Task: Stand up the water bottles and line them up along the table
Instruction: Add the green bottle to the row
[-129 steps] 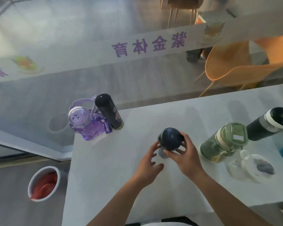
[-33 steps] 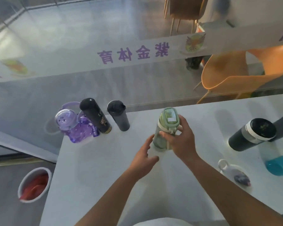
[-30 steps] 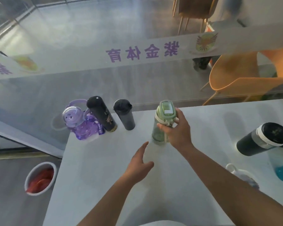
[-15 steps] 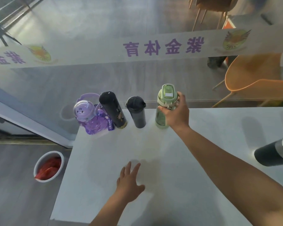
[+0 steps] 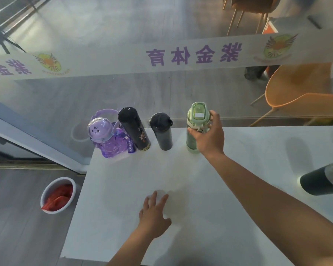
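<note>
At the right edge, a dark bottle [image 5: 323,179] lies cut off.

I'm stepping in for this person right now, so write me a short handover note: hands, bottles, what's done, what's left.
Right hand: its grip is around the upper part of the green bottle, which stands at the table's far edge.
Left hand: open, flat on the table.
Done: purple bottle, tall black bottle, short black bottle and the green one stand in a row.
Left: let go of the green bottle; the dark bottle at the right edge lies on its side and needs standing.
</note>
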